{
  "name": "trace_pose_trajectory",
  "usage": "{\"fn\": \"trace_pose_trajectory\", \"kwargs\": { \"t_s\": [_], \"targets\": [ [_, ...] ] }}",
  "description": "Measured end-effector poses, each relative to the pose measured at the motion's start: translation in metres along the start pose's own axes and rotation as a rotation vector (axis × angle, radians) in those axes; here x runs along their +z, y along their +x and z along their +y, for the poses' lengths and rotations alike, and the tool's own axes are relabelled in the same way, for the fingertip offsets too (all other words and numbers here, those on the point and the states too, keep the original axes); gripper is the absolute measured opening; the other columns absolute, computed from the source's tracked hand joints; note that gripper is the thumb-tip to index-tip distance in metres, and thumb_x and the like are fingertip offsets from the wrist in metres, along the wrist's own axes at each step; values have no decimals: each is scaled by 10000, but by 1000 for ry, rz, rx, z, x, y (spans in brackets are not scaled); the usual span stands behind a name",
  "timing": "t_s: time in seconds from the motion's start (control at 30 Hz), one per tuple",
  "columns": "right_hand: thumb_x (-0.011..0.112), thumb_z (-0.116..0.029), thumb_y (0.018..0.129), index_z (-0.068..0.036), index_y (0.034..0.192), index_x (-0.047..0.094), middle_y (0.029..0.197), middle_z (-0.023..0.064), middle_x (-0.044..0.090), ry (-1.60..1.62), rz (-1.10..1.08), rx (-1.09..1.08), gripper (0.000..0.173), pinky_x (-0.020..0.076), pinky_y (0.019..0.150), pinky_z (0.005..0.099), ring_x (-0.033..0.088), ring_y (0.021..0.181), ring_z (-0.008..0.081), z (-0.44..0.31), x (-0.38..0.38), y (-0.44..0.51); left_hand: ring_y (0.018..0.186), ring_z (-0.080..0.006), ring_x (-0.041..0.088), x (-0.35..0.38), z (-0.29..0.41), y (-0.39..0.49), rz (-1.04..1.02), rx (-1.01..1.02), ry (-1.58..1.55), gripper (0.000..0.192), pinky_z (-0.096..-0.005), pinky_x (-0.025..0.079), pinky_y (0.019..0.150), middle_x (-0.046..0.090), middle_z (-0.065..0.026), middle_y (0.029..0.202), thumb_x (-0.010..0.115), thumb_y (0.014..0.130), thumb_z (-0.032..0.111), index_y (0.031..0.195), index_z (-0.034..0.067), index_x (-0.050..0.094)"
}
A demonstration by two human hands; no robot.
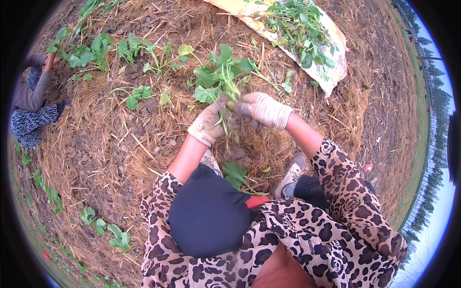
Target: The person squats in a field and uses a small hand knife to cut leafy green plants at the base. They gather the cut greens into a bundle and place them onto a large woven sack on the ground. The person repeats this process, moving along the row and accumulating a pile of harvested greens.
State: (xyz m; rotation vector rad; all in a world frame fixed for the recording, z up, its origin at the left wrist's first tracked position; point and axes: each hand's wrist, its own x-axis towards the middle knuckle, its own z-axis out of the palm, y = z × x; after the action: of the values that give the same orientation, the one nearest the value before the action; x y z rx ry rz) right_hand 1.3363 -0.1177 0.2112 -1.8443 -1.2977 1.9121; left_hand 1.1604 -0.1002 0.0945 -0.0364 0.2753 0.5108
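Observation:
A bunch of leafy green plants (223,73) is held up before me, leaves pointing away and pale stems gathered near my fingers. My left hand (209,124), in a whitish knit work glove soiled at the fingers, grips the stem bases from the left. From the right, my gloved right hand (264,109) has its fingers curled on the same stem ends; they are blurred. A few thin stems hang below, between the two hands. Under them lies straw-covered soil (259,144). A loose green leaf (234,172) rests between my shoes.
Cut greens (302,32) lie heaped on a flattened woven sack (333,68) at the upper right. Rooted leafy plants (95,54) stand at the upper left, beside another person's arm (34,90). More seedlings (120,237) grow at the lower left. My shoe (291,174) is planted nearby.

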Motion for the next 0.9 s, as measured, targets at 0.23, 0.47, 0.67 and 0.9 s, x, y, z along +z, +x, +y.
{"fn": "trace_pose_trajectory", "kwargs": {
  "t_s": [0.23,0.47,0.67,0.9],
  "targets": [
    [541,-319,899,-56,1068,628,861,69,635,-212,72,-433,325,512,669,302,630,756,188,35,3,-24,650,-109,597,12,40,-33,179,221,269,184,-245,519,597,639,-106,952,602,884,83,1055,17,582],
    [714,-250,750,-26,1121,601,1061,198,609,-521,415,100,448,477,892,381,590,1026,328,92,-6,-3,700,-152,638,7,58,-43,424,411,477,193,-254,551,606,634,-86,937,612,861,42,1046,-9,594],
    [739,-147,704,-24,1104,607,1039,207,594,-607,485,-43,439,486,886,374,586,1002,311,127,4,22,661,-142,608,12,48,-26,591,472,643,172,-279,518,597,630,-30,841,642,830,22,999,45,620],
    [697,-66,770,-16,985,597,878,76,635,-10,792,-145,242,514,747,263,605,763,137,137,14,59,673,-169,631,15,38,-2,631,366,733,194,-272,482,571,656,-70,864,641,827,24,1019,17,619]
  ]
}}
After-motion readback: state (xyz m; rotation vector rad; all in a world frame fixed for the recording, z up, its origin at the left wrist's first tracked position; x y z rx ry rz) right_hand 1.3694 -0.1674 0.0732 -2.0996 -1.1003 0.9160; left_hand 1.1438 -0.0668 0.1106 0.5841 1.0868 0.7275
